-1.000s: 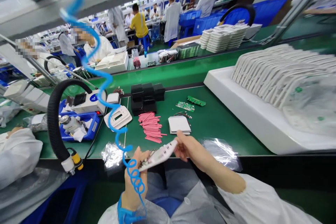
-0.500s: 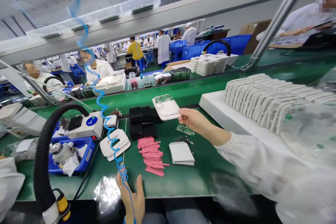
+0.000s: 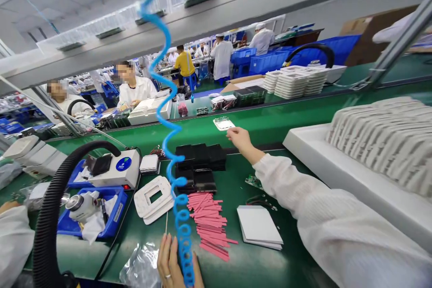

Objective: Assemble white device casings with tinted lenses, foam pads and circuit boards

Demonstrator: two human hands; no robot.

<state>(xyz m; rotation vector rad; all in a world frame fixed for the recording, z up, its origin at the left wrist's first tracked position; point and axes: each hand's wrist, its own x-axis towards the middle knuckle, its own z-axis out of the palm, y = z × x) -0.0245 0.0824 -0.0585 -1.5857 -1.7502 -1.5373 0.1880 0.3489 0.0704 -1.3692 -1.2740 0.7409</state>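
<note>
My right hand (image 3: 240, 138) is stretched forward over the green belt, its fingers closed on the near edge of a white plastic housing (image 3: 223, 123) with a green circuit board at its far end. At the bench's front edge, my left hand (image 3: 173, 263) rests with fingers apart, behind the blue coiled hose (image 3: 184, 229); it holds nothing. Pink strips (image 3: 209, 222) lie in a loose pile to its right, and white frames (image 3: 153, 198) lie beyond it. Black pieces (image 3: 200, 157) stand behind the strips. White sheets (image 3: 259, 226) are stacked under my right forearm's left side.
A white tray (image 3: 303, 148) of upright housings fills the right. At left are a black flexible duct (image 3: 50, 207), a blue bin (image 3: 118, 216) with a bottle and a white device (image 3: 121, 168). Another person's sleeve (image 3: 15, 238) shows far left. People sit beyond the belt.
My right hand has moved forward with the housing, from above the bench to the green belt. My left hand has come down onto the bench edge. The view has shifted.
</note>
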